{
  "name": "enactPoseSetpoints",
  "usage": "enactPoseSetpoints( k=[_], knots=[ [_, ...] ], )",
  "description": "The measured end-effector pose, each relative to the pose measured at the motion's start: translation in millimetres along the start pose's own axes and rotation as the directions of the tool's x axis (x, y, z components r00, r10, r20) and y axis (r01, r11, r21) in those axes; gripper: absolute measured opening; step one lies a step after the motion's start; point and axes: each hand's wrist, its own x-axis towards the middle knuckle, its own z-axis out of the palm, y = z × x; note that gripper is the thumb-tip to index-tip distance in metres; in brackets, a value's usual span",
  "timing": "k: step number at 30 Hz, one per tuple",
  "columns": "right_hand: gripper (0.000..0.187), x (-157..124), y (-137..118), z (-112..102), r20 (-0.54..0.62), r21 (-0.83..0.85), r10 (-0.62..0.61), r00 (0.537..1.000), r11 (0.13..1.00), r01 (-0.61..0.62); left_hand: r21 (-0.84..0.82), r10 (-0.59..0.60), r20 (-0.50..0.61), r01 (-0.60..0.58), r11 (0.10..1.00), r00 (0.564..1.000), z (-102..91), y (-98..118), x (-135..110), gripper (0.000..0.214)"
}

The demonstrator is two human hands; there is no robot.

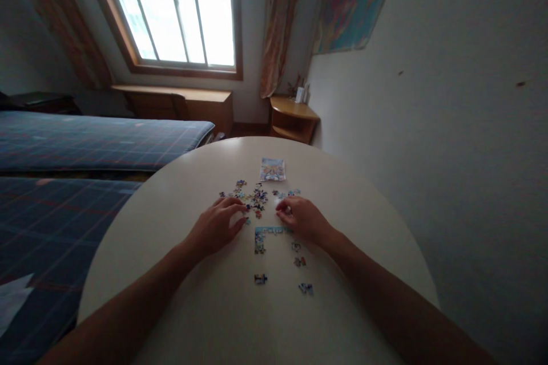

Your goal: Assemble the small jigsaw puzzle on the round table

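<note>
Both hands rest on a round white table (214,308). My left hand (216,225) lies flat with fingers stretched, its tips beside a scatter of several loose puzzle pieces (252,197). My right hand (302,218) has its fingers curled and pinched together at the right end of the joined puzzle section (265,234), an L-shaped strip; what the fingers hold is too small to make out. A small reference picture (272,169) lies beyond the loose pieces. A few single pieces (260,279) lie nearer to me.
A bed with a blue checked cover (85,142) stands to the left, close to the table. A white wall (449,125) runs along the right. A wooden corner shelf (293,117) and a window (180,11) are at the back.
</note>
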Motion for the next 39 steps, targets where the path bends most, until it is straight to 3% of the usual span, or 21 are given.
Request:
enactPoseSetpoints(
  k=[7,13,22,28,33,39],
  knots=[
    [0.017,27.4,-23.3,9.1,0.044,-0.007,-0.027,0.999,1.0,0.027,-0.027,0.017,0.058,-0.016,1.0,0.998,1.5,-2.8,-0.6,0.012],
    [0.02,34.8,-24.0,17.4,0.115,0.051,-0.054,0.992,0.998,0.048,-0.052,-0.012,0.059,0.015,0.999,0.998,2.2,0.3,0.8,0.013],
    [0.012,33.6,-11.5,17.3,0.072,0.212,-0.007,0.997,0.977,-0.009,-0.09,-0.028,0.058,0.033,0.995,0.998,7.1,-0.6,2.0,0.012],
    [0.017,27.4,4.9,10.9,-0.01,0.123,0.111,0.994,0.986,-0.109,-0.132,-0.02,0.046,0.026,0.991,0.999,10.5,0.0,1.2,0.019],
    [0.02,20.5,-2.2,11.9,-0.093,0.028,0.057,0.994,0.998,-0.055,-0.122,-0.033,0.04,0.037,0.992,0.999,9.7,5.5,1.0,0.016],
    [0.015,12.3,-22.6,15.7,-0.07,0.052,-0.018,0.997,0.998,0.022,-0.144,-0.043,0.054,0.05,0.988,0.998,11.0,3.7,1.8,0.016]
  ],
)
